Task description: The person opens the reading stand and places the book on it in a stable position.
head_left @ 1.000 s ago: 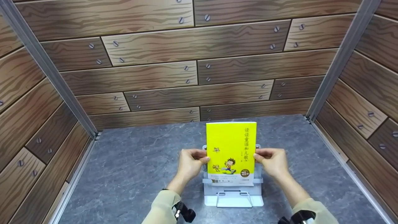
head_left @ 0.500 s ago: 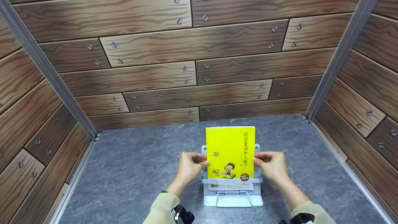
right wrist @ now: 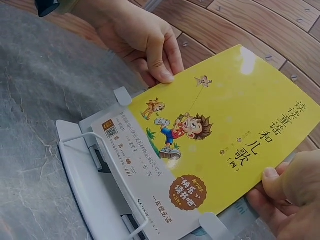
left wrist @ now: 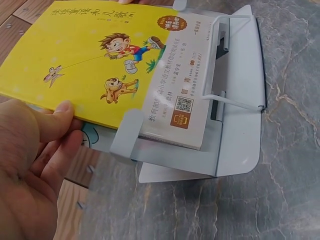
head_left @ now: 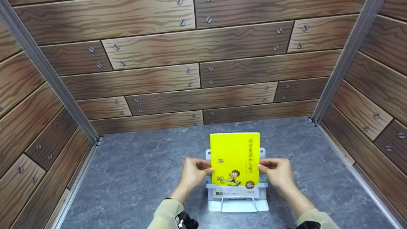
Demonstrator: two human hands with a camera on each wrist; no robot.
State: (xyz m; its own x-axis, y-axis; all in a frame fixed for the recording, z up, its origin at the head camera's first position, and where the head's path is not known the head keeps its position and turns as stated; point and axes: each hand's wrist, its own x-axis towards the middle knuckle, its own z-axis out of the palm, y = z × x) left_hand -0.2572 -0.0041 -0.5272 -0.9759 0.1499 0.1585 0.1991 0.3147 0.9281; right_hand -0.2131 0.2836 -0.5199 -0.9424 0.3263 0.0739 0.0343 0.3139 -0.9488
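A yellow children's book (head_left: pixel 235 152) with a white lower band stands leaning on a white book stand (head_left: pixel 214 206). My left hand (head_left: pixel 194 173) pinches its left edge, thumb (left wrist: pixel 61 116) on the cover and fingers behind. On the opposite edge my right hand (head_left: pixel 279 173) holds it the same way, thumb on the front. In the left wrist view the book's foot lies between the stand's side clips (left wrist: pixel 127 135), close to the wire holder (left wrist: pixel 232 102) in front. Most of the stand's back panel is hidden by the book; a bit of teal print shows beside it.
The stand rests on a grey marbled tabletop (head_left: pixel 143 171). Wood-patterned walls (head_left: pixel 159 51) with metal corner posts (head_left: pixel 54 70) enclose the table at the back and both sides.
Both hands have lowered the book down along the stand. Its bottom edge has come down past the side clips to the top of the wire holder.
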